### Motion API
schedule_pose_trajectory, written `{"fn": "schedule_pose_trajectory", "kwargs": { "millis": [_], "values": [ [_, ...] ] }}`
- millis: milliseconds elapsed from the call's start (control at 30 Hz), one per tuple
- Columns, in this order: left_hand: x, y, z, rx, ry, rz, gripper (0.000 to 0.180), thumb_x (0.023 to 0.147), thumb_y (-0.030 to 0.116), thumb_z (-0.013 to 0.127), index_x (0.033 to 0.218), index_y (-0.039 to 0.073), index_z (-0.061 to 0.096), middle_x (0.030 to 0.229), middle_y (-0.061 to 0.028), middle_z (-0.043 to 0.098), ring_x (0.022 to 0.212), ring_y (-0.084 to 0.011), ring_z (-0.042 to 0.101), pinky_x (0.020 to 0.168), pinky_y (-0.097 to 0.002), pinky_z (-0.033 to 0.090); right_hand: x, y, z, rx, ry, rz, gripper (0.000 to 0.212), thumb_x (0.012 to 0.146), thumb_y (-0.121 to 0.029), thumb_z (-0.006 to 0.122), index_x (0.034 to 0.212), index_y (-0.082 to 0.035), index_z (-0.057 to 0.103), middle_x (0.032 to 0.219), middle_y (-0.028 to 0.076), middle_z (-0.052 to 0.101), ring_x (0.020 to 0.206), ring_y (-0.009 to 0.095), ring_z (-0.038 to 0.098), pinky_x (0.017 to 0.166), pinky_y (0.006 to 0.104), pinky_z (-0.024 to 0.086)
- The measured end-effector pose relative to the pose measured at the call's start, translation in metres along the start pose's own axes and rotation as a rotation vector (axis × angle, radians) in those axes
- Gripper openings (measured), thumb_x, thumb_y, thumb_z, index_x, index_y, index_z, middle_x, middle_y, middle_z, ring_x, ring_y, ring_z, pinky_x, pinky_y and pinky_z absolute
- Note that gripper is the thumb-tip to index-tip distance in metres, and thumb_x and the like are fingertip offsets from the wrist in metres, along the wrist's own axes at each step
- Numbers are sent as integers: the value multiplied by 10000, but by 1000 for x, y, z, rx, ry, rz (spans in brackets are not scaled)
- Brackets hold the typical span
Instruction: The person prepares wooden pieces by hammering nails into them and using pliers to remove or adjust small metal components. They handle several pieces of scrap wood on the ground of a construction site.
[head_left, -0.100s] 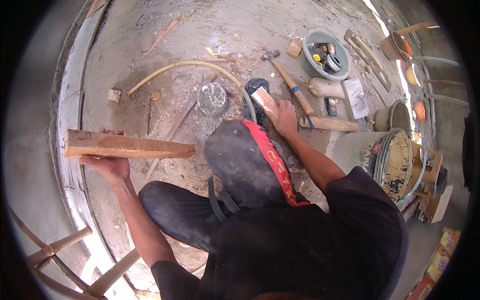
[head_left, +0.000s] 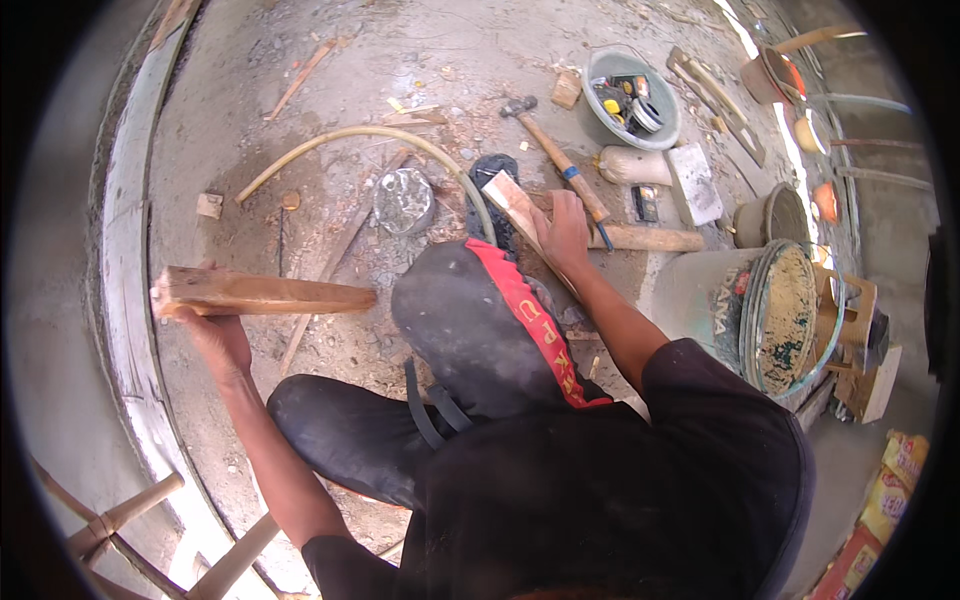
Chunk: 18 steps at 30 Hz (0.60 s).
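Observation:
A thick piece of reddish-brown wood point(head_left: 275, 293) is held up at the left, its end face toward the left wall side. My left hand point(head_left: 222, 338) supports it from below, with fingertips showing behind its upper edge. Beside my raised right knee, a long, pale wooden board point(head_left: 515, 207) slants across my dark shoe point(head_left: 490, 170). My right hand point(head_left: 566, 235) is closed over the upper part of this board, which runs down behind the knee. To the right of that hand lies a hammer point(head_left: 565, 165) with a wooden handle and blue band.
A grey-green basin point(head_left: 670, 125) with tools, a pale block point(head_left: 693, 185) and a wooden roller-like piece point(head_left: 655, 238) lie to the right. A large bucket point(head_left: 690, 290) stands nearer. Ahead are a curved hose point(head_left: 350, 133) and a round tin point(head_left: 403, 200). A whitish beam point(head_left: 125, 260) edges the left.
The whole view has shifted slightly. The wood in my left hand has turned, showing more of its end. The board under my right hand has tilted, and more of its length shows.

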<state>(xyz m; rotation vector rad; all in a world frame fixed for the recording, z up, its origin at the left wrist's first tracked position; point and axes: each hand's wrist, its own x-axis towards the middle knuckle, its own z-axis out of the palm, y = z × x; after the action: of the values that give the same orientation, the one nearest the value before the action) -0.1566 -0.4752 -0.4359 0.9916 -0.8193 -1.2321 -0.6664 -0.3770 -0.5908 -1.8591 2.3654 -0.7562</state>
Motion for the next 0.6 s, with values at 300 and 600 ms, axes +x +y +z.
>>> {"fn": "schedule_pose_trajectory", "kwargs": {
  "millis": [300,600],
  "values": [
    [-5,8,12,-67,211,-22,1008,847,817,461,1505,69,312,1484,-112,411,1367,-258,377,1172,-468,273,-21,55,-13,-247,-208,91,359,879,-265,666,1107,7,608,1188,206,605,1143,373,545,969,477,435],
    [-5,10,22,2,283,68,870,891,833,343,1268,75,544,1162,-100,612,1099,-261,564,997,-442,424,11,80,-4,-710,-409,141,355,888,-318,630,1064,-15,685,1202,197,587,1207,387,517,925,509,471]
  ]
}}
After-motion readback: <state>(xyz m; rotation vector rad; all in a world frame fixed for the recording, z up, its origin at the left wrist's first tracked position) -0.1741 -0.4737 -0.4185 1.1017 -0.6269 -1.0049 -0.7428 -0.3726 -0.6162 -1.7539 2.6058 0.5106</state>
